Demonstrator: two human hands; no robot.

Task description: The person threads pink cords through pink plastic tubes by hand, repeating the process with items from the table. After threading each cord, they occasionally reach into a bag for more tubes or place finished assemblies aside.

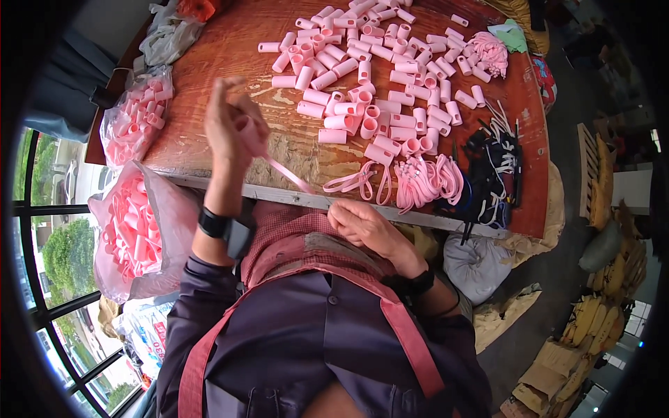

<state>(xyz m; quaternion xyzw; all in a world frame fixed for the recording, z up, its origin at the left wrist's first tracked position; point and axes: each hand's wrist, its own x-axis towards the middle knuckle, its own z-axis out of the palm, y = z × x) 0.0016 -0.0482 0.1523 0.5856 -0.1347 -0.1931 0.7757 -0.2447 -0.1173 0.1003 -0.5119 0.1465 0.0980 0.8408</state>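
Observation:
My left hand (233, 129) is raised over the table's near edge, its fingers wrapped round a pink plastic tube (252, 141). From that tube a flat pink strap (287, 172) slants down toward my right hand (366, 226). The right hand is closed in a pinch in front of my apron, just short of the edge. The strap's far end stops near its fingertips; what they grip is too small to make out. To the right, looped pink straps (428, 182) lie bunched at the edge, with a few loose loops (354, 181) beside them.
Many pink tubes (401, 97) cover the middle of the wooden table (198, 90). Dark and white cords (491, 171) lie at its right. A bag of tubes (139, 115) rests at the left corner; a larger open bag (171, 223) of pink pieces hangs below. A pink strap bundle (488, 52) lies back right.

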